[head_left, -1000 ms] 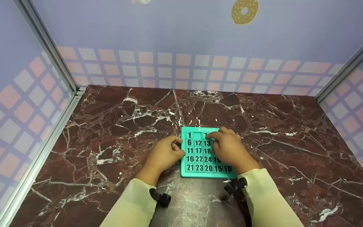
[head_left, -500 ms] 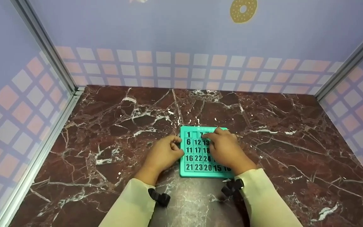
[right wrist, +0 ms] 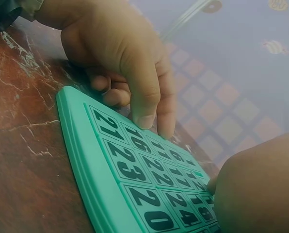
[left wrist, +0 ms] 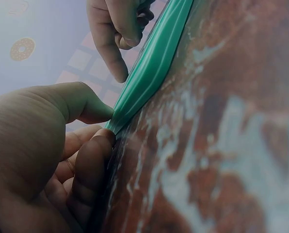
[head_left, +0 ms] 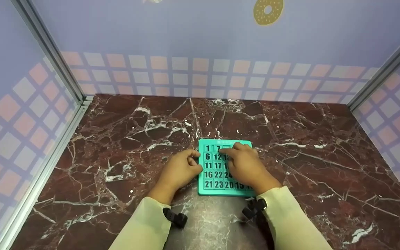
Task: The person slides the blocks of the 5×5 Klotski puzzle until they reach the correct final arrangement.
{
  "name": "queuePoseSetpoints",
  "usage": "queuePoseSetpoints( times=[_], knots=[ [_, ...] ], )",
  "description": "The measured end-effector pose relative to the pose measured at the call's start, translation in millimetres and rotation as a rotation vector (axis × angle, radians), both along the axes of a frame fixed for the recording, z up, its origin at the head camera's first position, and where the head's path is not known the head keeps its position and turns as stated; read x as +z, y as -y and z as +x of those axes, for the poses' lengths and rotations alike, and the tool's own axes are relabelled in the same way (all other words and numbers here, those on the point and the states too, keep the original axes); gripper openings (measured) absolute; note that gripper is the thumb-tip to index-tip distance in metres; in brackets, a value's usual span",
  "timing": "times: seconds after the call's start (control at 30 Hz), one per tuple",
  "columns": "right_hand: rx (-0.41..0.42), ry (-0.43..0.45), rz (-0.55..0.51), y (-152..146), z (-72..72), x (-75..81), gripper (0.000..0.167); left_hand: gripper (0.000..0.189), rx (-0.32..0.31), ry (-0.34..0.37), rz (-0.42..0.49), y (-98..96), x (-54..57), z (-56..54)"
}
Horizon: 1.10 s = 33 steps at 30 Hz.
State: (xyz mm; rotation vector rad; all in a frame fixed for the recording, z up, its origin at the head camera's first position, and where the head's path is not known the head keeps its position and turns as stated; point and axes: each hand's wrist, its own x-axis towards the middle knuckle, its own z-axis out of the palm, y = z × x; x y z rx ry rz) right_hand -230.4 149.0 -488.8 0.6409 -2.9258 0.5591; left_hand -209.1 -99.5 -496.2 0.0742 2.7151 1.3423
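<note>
A turquoise sliding number puzzle (head_left: pixel 221 192) lies flat on the table, its square tiles bearing black numbers. My left hand (head_left: pixel 179 169) pinches the puzzle's left edge between thumb and fingers; the left wrist view shows the thumb (left wrist: pixel 98 109) on top of the rim (left wrist: pixel 156 63). Over the puzzle's upper right, my right hand (head_left: pixel 248 165) touches the 7 tile (head_left: pixel 218 148) with an extended index finger. That tile sits beside the 1 tile (head_left: pixel 207 148) in the top row, with part of a gap showing to its right. The right hand hides the tiles beneath it.
The puzzle rests on a dark red marbled table (head_left: pixel 134 208) with white veins and small white specks. Lilac walls (head_left: pixel 172 34) with pink and white checks enclose the back and both sides. Black cameras (head_left: pixel 175 218) are strapped to both wrists.
The 7 tile has slid left under the right index finger into the gap next to the 1, and the gap now shows to its right. The left hand stays on the puzzle's edge.
</note>
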Motion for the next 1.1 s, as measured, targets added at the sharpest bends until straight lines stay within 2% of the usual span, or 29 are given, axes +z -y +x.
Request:
queuePoseSetpoints(
  times=[0.6, 1.1],
  knots=[
    [0.017, -0.03, 0.005, 3.6, 0.1, -3.0, 0.047, 0.045, -0.004, 0.003, -0.002, 0.3, -0.2, -0.2],
    [-0.009, -0.01, -0.052, -1.7, -1.9, -0.7, 0.043, 0.045, -0.009, -0.01, -0.012, 0.9, -0.8, -1.0]
  ],
)
